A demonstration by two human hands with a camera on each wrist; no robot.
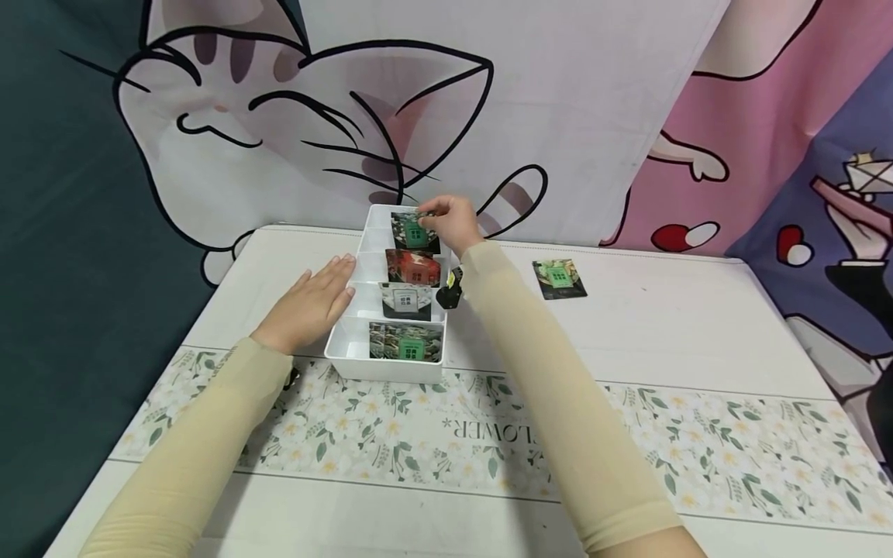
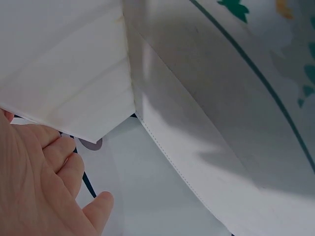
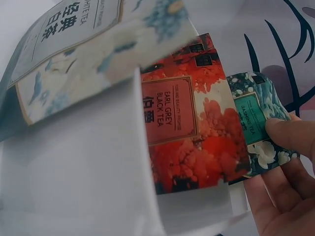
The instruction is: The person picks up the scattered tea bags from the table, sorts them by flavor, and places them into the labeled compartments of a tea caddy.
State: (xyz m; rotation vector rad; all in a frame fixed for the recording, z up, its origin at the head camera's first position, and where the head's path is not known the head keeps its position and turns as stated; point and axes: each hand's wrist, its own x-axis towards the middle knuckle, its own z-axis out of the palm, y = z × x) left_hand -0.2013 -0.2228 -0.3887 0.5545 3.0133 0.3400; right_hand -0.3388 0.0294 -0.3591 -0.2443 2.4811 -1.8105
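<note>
A white divided box stands on the table with tea sachets in its compartments. My right hand pinches a dark green jasmine tea sachet between thumb and fingers at the far compartment. Toward me from it come a red Earl Grey black tea sachet, a white tea sachet and green-labelled sachets in the nearest compartment. My left hand rests against the box's left side, fingers extended. In the left wrist view that hand touches the box wall.
Right of the box, another green-labelled sachet lies flat on the table. A floral strip crosses the white tabletop. Behind the table hangs a cat-print cloth, close to the box's far end.
</note>
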